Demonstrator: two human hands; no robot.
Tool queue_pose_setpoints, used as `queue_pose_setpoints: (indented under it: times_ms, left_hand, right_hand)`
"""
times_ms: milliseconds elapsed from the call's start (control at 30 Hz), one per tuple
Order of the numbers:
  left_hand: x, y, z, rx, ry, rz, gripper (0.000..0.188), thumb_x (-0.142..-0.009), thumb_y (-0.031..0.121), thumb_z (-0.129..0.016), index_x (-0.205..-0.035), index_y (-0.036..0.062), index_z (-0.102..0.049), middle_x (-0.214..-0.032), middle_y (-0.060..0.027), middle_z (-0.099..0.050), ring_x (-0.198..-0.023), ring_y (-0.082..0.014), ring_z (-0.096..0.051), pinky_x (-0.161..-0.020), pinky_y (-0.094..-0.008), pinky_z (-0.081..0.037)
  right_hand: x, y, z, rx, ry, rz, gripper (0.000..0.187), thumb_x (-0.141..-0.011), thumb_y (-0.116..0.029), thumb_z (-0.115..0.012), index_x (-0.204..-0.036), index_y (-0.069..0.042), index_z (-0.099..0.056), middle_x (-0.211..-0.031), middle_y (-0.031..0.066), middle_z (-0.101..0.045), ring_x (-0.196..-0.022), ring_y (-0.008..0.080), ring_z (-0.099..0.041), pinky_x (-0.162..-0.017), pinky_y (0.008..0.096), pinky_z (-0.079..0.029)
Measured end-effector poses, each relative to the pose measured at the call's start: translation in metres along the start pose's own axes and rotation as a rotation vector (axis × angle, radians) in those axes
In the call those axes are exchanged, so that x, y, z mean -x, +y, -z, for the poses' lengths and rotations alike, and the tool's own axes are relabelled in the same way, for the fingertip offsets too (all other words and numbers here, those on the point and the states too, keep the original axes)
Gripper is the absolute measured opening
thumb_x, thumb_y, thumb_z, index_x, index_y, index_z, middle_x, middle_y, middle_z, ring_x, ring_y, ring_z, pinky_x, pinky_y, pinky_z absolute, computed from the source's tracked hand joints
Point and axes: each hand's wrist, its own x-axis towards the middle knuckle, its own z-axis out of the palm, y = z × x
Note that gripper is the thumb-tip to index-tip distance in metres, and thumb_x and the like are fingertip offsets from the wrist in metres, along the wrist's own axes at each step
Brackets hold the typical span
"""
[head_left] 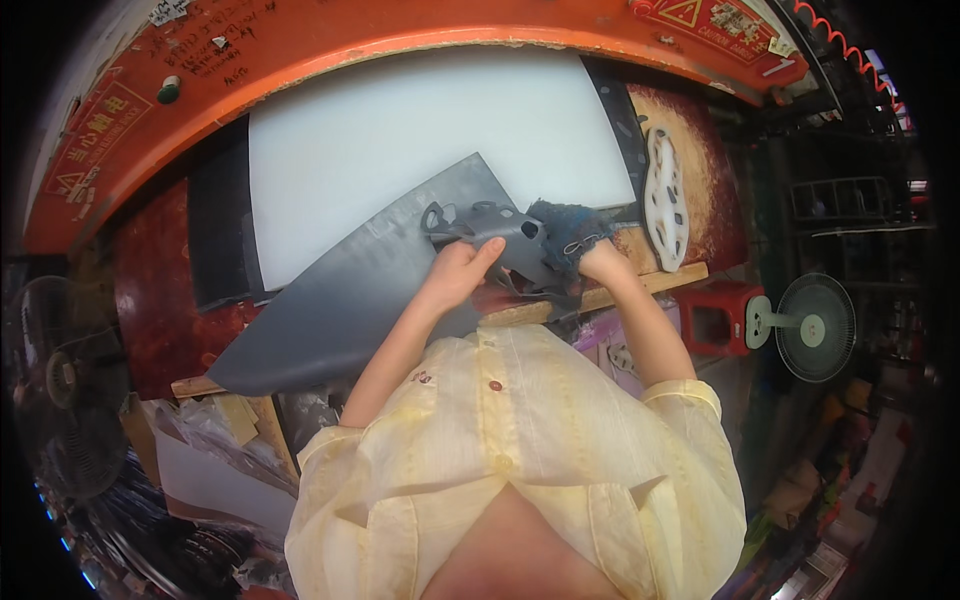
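Note:
A large dark grey sheet [350, 290] of flexible material lies slanting across the work surface, its right end full of cut-out holes and ragged strips. My left hand [466, 270] grips that cut end, with the thumb on top and the other fingers mostly hidden. Close by on the right, my right hand [575, 238] wears a dark blue, fuzzy glove and is closed at the sheet's torn edge. Its fingertips are hard to make out. Under the sheet's far corner lies a wide white board [420, 130].
A white, elongated piece with several holes [665, 200] lies on the worn wooden board [700, 150] at the right. An orange machine beam [400, 30] spans the far side. A red stool [715, 315] and small fan [812, 328] stand right; a larger fan [65, 380] stands left.

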Motion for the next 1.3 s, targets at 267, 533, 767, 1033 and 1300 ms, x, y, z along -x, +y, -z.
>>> queue_pose_setpoints:
  times_ms: [267,533,767,1033,1300]
  left_hand:
    - [0.000,-0.007,-0.003,-0.164,-0.021,0.049,0.064,-0.092,0.058,-0.048,-0.078,-0.0020,-0.065,-0.069,-0.0088,-0.064,-0.065,-0.0214,-0.060,-0.064,-0.0343,-0.048]
    - [0.001,0.026,-0.007,0.634,0.098,-0.015,0.031,-0.095,0.031,-0.058,-0.111,0.0050,-0.054,-0.088,-0.0022,-0.062,-0.070,-0.0095,-0.059,-0.055,-0.0228,-0.049]
    - [-0.003,0.026,-0.006,0.664,0.088,0.018,0.029,-0.093,0.030,-0.061,-0.104,0.0032,-0.057,-0.084,-0.0031,-0.063,-0.063,-0.0086,-0.058,-0.052,-0.0216,-0.047]
    - [0.006,0.031,-0.018,0.615,0.124,-0.066,0.029,-0.093,0.032,-0.063,-0.103,0.0059,-0.059,-0.083,0.0009,-0.065,-0.069,-0.0063,-0.059,-0.057,-0.0212,-0.046]
    - [0.013,0.027,-0.028,0.799,0.111,-0.129,0.027,-0.094,0.029,-0.061,-0.099,0.0026,-0.059,-0.086,-0.0027,-0.063,-0.077,-0.0093,-0.059,-0.063,-0.0261,-0.051]
  right_hand:
    - [0.012,0.018,-0.017,0.032,0.192,0.188,0.027,-0.077,-0.022,-0.061,-0.102,-0.011,-0.062,-0.087,0.0130,-0.068,-0.078,0.0286,-0.067,-0.065,0.0402,-0.051]
    - [0.013,0.027,0.006,-1.001,-0.243,-0.049,0.055,-0.071,-0.012,-0.066,-0.125,-0.006,-0.057,-0.099,0.0070,-0.063,-0.079,0.0148,-0.061,-0.062,0.0266,-0.051]
    - [0.030,0.050,-0.001,-1.248,-0.243,-0.126,0.061,-0.073,-0.010,-0.068,-0.130,0.000,-0.050,-0.109,0.0088,-0.062,-0.091,0.0171,-0.063,-0.077,0.0295,-0.053]
    - [0.052,0.038,-0.050,-1.410,-0.160,-0.207,0.056,-0.075,-0.013,-0.070,-0.127,0.000,-0.052,-0.108,0.0076,-0.063,-0.099,0.0184,-0.059,-0.087,0.0308,-0.049]
    - [0.059,0.024,-0.025,-1.568,0.166,-0.155,0.037,-0.076,-0.016,-0.066,-0.108,0.002,-0.061,-0.098,0.0087,-0.064,-0.085,0.0173,-0.062,-0.074,0.0295,-0.052]
